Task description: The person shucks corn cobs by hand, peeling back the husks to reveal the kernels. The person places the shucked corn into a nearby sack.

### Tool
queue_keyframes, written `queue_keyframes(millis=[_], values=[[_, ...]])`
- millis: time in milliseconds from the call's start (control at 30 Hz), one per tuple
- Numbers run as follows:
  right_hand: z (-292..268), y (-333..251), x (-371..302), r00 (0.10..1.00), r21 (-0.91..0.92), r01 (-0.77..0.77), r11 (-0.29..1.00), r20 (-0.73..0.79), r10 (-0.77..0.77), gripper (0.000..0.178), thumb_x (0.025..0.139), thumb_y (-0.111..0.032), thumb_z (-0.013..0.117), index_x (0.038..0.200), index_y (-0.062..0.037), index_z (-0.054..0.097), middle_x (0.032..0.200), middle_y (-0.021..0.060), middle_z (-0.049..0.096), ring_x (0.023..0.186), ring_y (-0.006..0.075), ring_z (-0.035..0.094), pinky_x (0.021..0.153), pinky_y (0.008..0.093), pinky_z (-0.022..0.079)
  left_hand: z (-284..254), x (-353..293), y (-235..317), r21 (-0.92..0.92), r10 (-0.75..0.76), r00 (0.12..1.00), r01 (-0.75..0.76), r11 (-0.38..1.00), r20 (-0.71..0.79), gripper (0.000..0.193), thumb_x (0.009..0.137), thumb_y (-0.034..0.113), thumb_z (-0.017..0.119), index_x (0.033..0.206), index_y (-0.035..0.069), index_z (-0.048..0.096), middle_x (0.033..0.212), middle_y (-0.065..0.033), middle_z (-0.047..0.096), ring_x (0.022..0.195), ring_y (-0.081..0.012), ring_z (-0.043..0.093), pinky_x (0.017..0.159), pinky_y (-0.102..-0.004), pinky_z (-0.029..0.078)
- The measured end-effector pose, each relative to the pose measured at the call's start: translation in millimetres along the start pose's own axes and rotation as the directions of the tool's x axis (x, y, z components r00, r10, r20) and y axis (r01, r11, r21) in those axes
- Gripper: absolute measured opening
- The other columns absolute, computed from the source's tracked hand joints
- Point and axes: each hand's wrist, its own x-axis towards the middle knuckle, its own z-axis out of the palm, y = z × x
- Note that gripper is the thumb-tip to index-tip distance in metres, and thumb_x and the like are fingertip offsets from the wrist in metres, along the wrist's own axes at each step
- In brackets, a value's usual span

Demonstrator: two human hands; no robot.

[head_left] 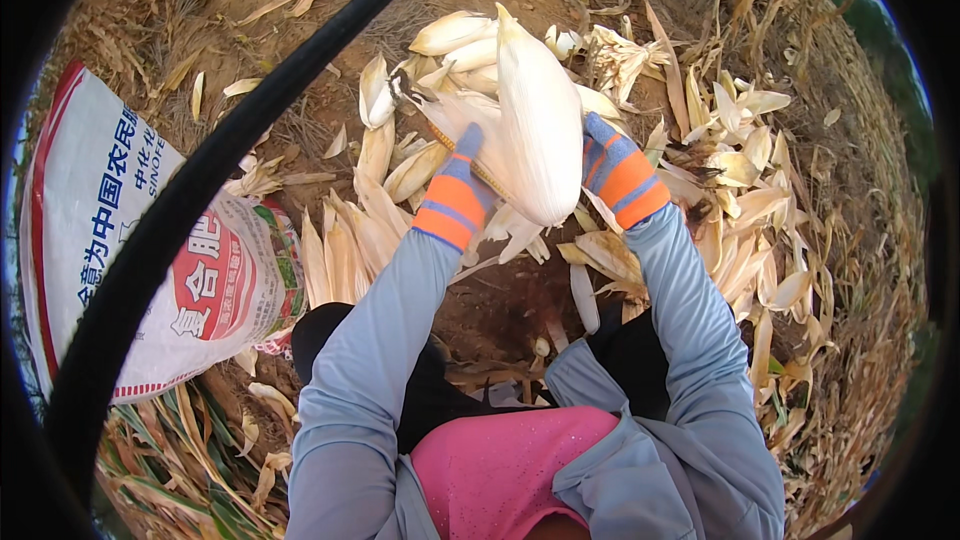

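An ear of corn [487, 178] is held up in front of me, its yellow kernels showing along one side between pale husk leaves. My left hand [455, 198], in a blue-grey and orange striped glove, is closed around the ear from the left. One broad, whitish husk leaf [540, 120] stands up from it and hides much of the cob. At the right edge of this husk is my right hand [625, 178], in a matching glove, closed on the husk; its fingertips are partly hidden. Behind the ear lies a pile of unhusked corn [455, 35].
A white woven sack [130, 230] with red and blue print stands at the left. Stripped husks [750, 200] are heaped at the right, more husks [345, 250] at the left. A black strap or cable [230, 150] crosses the left of the view. Dry stalks cover the soil.
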Motion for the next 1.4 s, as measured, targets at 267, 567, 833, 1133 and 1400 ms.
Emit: queue_keyframes(millis=[267, 567, 833, 1133, 1400], values=[[23, 45, -4, 0.919, -0.902, 0.239, 0.360, 0.090, -0.385, 0.074, 0.065, -0.031, 0.067, 0.121, 0.0038, 0.036, 0.113, 0.0158, 0.048, 0.104, 0.0213, 0.046, 0.085, 0.0302, 0.038, -2, -3, -2, 0.183, 0.300, 0.946, -0.276, 0.944, -0.121, 0.049, 0.074, 0.012, 0.063, 0.116, 0.007, 0.039, 0.107, -0.0083, 0.049, 0.092, -0.0238, 0.052, 0.078, -0.0393, 0.047], [-17, 34, 11, 0.901, -0.280, 0.158, 0.947, -0.351, -0.254, 0.020, 0.083, -0.017, 0.048, 0.095, -0.0009, 0.050, 0.068, 0.0076, 0.054, 0.061, 0.0178, 0.053, 0.060, 0.0316, 0.045, 0, -8, 5, 0.131, 0.382, 0.918, -0.368, 0.921, -0.109, 0.053, 0.074, 0.022, 0.065, 0.118, 0.008, 0.040, 0.115, -0.0104, 0.047, 0.105, -0.0271, 0.044, 0.092, -0.0437, 0.036], [9, 12, -15, 0.996, 0.239, -0.084, 0.967, 0.026, 0.080, 0.016, 0.085, -0.013, 0.032, 0.087, -0.0078, 0.047, 0.053, -0.0064, 0.030, 0.039, 0.0055, 0.024, 0.039, 0.0209, 0.026, 5, -4, 24, 0.169, 0.400, 0.903, -0.375, 0.912, -0.156, 0.062, 0.077, 0.047, 0.053, 0.124, 0.010, 0.035, 0.121, -0.0098, 0.042, 0.108, -0.0275, 0.042, 0.093, -0.0405, 0.033], [13, 12, -20, 0.956, -0.293, -0.239, 0.926, -0.237, 0.172, 0.034, 0.083, -0.033, 0.050, 0.099, -0.0031, 0.048, 0.070, 0.0019, 0.048, 0.054, 0.0101, 0.046, 0.045, 0.0219, 0.039, 27, -23, 43, 0.179, 0.176, 0.984, -0.174, 0.968, 0.001, 0.065, 0.075, 0.059, 0.040, 0.087, -0.003, 0.054, 0.092, -0.0183, 0.056, 0.086, -0.0299, 0.054, 0.078, -0.0391, 0.045], [1, 55, -6, 0.967, -0.131, -0.252, 0.959, 0.014, 0.256, 0.057, 0.077, -0.036, 0.059, 0.116, 0.0018, 0.043, 0.105, 0.0144, 0.055, 0.093, 0.0224, 0.056, 0.079, 0.0339, 0.046, 46, -16, 5, 0.595, 0.288, 0.957, -0.250, 0.764, 0.032, 0.071, 0.075, 0.063, 0.037, 0.115, 0.005, 0.045, 0.112, -0.0163, 0.050, 0.097, -0.0310, 0.051, 0.085, -0.0422, 0.041]])
